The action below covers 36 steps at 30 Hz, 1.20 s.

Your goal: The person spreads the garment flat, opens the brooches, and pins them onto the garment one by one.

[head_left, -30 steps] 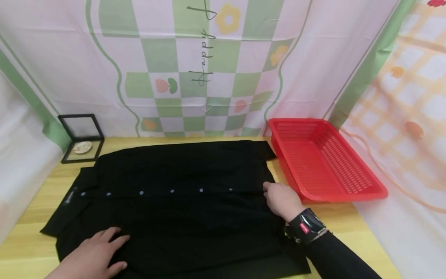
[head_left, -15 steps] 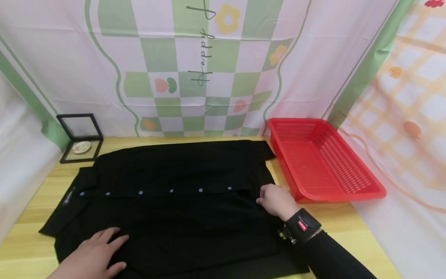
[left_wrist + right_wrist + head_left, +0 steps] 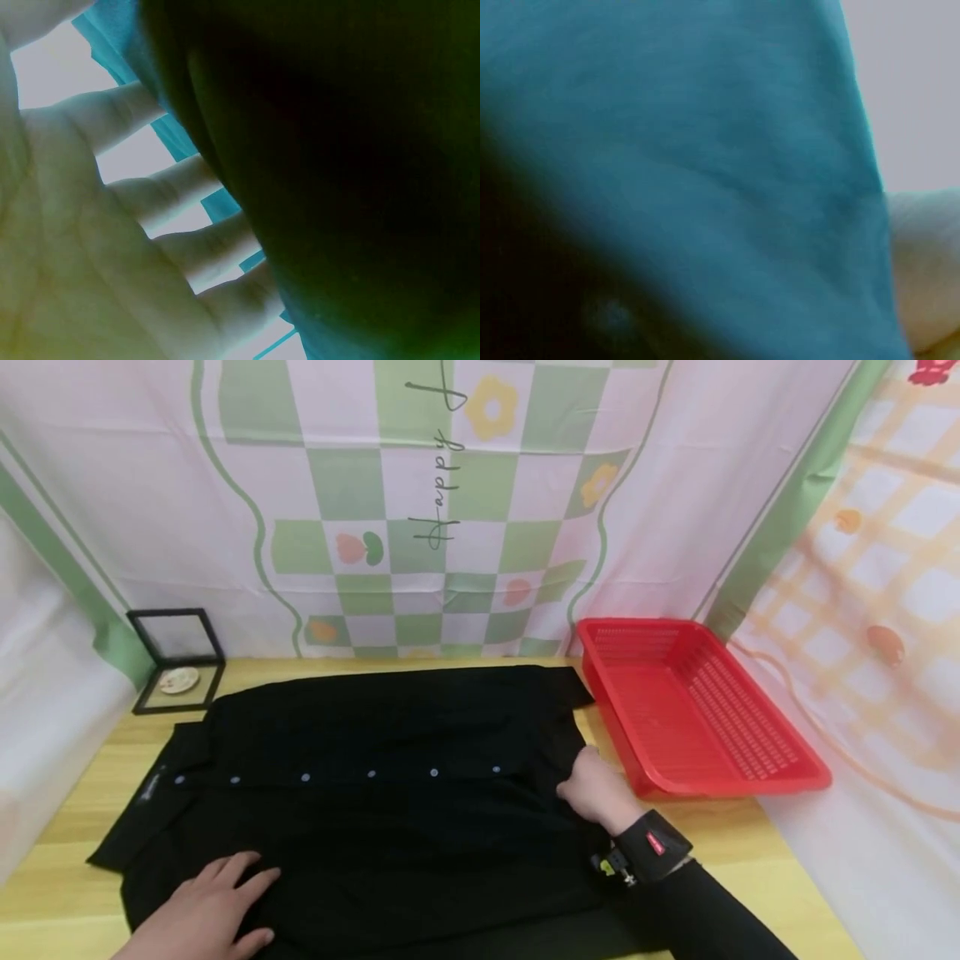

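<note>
A black button-up shirt (image 3: 390, 727) lies spread on the table, its collar to the left and its row of pale buttons running across. My left hand (image 3: 202, 902) rests on the near left part of the cloth with fingers extended and spread; the left wrist view shows the palm (image 3: 82, 225) and the gaps between the fingers. At the shirt's right hem, my right hand (image 3: 600, 789) pinches the fabric with curled fingers. Cloth fills most of the right wrist view, with part of the hand (image 3: 926, 262) at the right edge. The right fingertips are largely hidden.
A red plastic basket (image 3: 622, 727) stands right of the shirt, close to the right hand. At the back left sits a black-framed display case (image 3: 213, 681) holding a round pale item (image 3: 178, 680). Patterned curtains (image 3: 416, 560) hang behind the wooden table (image 3: 56, 827).
My right hand has shifted slightly left and nearer to me along the hem, and the cloth beside the last button has moved a little. The left hand stays in place.
</note>
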Each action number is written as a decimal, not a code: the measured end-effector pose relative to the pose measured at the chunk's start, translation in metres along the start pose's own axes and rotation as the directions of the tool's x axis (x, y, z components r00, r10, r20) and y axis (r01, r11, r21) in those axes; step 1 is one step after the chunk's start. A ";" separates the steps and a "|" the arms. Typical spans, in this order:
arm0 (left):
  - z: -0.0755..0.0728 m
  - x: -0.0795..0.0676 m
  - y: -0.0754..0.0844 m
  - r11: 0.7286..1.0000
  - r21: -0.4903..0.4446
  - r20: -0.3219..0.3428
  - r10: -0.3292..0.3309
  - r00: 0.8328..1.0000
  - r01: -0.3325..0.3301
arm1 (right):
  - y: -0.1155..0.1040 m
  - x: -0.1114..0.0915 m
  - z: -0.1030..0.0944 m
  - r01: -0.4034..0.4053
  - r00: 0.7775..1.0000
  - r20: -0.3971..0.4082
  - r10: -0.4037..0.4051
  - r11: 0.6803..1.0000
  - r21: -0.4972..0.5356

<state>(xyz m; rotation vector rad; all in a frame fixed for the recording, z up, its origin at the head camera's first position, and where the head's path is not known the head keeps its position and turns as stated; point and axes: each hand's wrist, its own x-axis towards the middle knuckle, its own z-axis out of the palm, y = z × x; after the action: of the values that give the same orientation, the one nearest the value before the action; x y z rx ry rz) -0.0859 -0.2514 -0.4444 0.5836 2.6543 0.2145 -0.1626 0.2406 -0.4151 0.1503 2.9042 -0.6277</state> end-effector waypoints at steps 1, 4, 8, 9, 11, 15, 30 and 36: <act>0.000 0.000 0.000 1.000 0.000 -0.002 -0.005 1.000 0.005 | 0.001 -0.001 -0.003 0.000 1.000 0.005 0.000 0.999 0.039; 0.000 0.000 0.001 1.000 -0.002 -0.002 -0.017 1.000 0.017 | 0.004 -0.002 -0.012 0.017 0.999 0.040 -0.024 0.986 0.165; -0.001 0.000 0.002 1.000 -0.004 0.001 -0.015 1.000 0.015 | 0.010 -0.002 -0.018 0.036 0.998 0.048 -0.051 0.963 0.265; -0.001 0.000 0.002 1.000 -0.003 0.000 -0.011 1.000 0.011 | 0.011 -0.001 -0.020 0.038 0.998 0.031 -0.049 0.961 0.276; 0.000 0.000 0.001 1.000 0.001 -0.003 0.004 1.000 -0.004 | 0.013 0.000 -0.021 0.053 0.999 -0.014 -0.051 0.963 0.265; 0.001 0.001 0.000 1.000 -0.003 -0.008 0.006 1.000 -0.006 | 0.015 0.004 -0.020 0.050 0.997 -0.071 -0.038 0.984 0.171; 0.013 -0.012 -0.005 0.993 0.105 -0.083 -0.046 0.995 0.055 | -0.002 -0.068 -0.019 0.091 0.992 0.105 -0.071 0.976 -0.198; 0.011 -0.017 0.006 0.981 0.177 -0.223 0.117 0.968 -0.077 | 0.015 -0.080 -0.009 0.077 0.984 0.151 -0.092 0.992 0.104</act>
<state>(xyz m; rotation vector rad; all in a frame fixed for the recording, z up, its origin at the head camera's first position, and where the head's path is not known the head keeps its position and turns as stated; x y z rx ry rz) -0.0647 -0.2533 -0.4468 0.7882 2.8925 0.0924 -0.0838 0.2528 -0.3980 -0.0099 2.7425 -0.7604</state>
